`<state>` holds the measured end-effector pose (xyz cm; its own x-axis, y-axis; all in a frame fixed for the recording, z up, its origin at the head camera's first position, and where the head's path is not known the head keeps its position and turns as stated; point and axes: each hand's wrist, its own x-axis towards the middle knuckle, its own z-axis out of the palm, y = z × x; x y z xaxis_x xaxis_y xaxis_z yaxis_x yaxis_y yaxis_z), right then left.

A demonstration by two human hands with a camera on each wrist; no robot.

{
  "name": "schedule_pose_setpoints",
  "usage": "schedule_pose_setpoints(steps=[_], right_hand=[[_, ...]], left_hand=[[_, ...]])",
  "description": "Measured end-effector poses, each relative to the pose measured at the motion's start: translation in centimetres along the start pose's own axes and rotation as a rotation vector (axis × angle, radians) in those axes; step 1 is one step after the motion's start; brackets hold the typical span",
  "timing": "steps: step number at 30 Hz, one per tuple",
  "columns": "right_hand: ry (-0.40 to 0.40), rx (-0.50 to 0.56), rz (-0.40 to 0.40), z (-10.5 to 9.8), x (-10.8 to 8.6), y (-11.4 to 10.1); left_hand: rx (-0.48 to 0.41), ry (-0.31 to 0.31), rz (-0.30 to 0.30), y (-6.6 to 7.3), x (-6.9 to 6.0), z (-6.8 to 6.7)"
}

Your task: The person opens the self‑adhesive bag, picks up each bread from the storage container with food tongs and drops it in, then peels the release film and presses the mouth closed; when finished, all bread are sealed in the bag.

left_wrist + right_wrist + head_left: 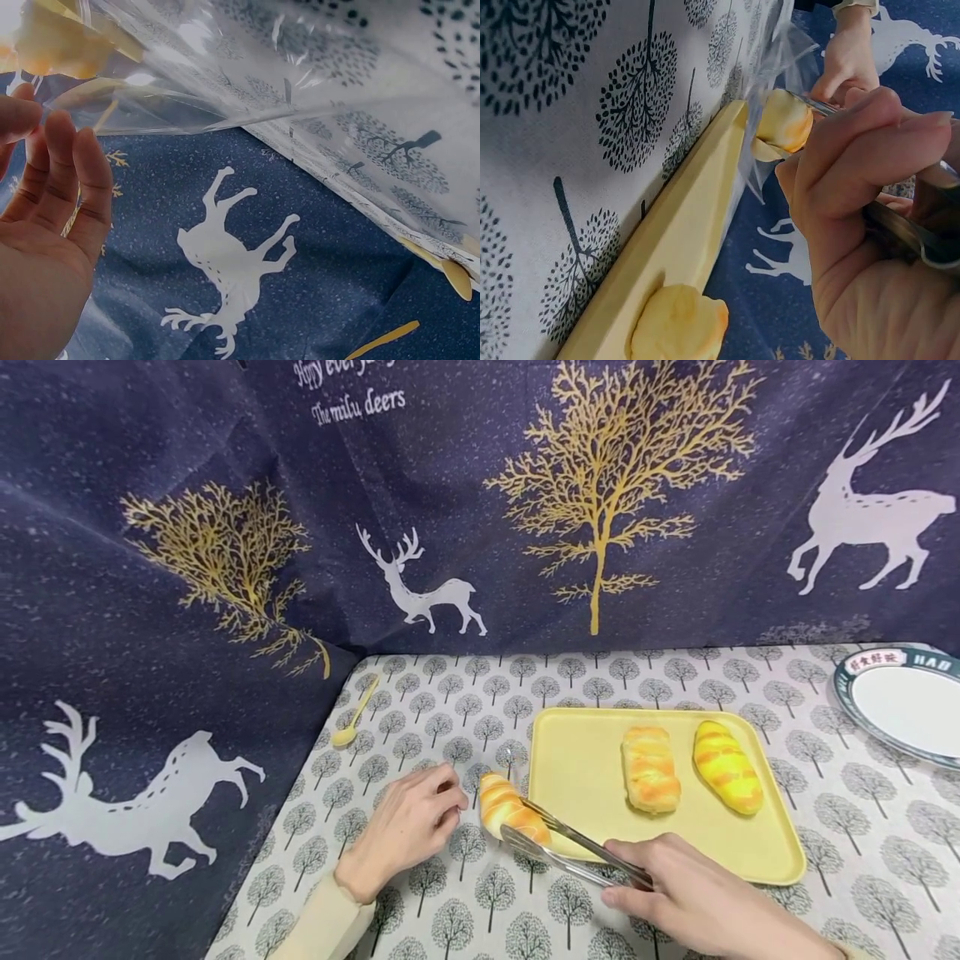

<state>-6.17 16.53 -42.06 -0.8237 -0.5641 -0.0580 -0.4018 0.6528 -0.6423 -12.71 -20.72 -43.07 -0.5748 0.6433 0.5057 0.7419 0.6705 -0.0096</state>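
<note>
My right hand [690, 893] grips metal tongs [581, 843], whose tips clasp a striped croissant-like bread [501, 806] by the left edge of the yellow tray [573, 772]. A clear plastic bag [176, 112] spreads around this bread; its outline is faint in the head view. With thumb and fingertips, my left hand [408, 818] pinches the bag's edge to the left of the bread. On the tray lie an oblong orange-striped bread [651, 770] and a yellow oval bread [726, 768].
A yellow spoon [345, 737] lies at the far left of the tree-print tablecloth [450, 727]. At the right edge stands a white plate with a green rim [918, 702]. Dark blue cloth with deer and trees [420, 468] hangs behind and at the left.
</note>
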Motion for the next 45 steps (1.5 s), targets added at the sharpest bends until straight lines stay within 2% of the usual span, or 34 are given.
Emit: schedule_pose_setpoints(steps=[4, 14, 20, 26, 36, 45], right_hand=[[0.010, 0.121, -0.114, 0.1, 1.1, -0.2], [-0.036, 0.199, -0.034, 0.1, 3.1, -1.3], [-0.037, 0.154, -0.050, 0.5, 4.0, -1.6], [-0.034, 0.100, -0.098, 0.5, 4.6, -1.8], [-0.070, 0.127, -0.133, 0.9, 5.9, -1.7], [-0.077, 0.113, -0.167, 1.3, 6.6, -1.8]], left_hand=[[-0.006, -0.008, 0.003, 0.1, 0.0, 0.0], [-0.024, -0.013, 0.025, 0.4, 0.4, -0.2], [-0.043, 0.012, 0.038, 0.4, 0.4, -0.2], [-0.051, 0.018, 0.045, 0.5, 0.5, -0.1], [-0.073, 0.031, 0.052, 0.9, 0.6, -0.1], [-0.115, 0.078, 0.100, 1.2, 0.8, 0.2]])
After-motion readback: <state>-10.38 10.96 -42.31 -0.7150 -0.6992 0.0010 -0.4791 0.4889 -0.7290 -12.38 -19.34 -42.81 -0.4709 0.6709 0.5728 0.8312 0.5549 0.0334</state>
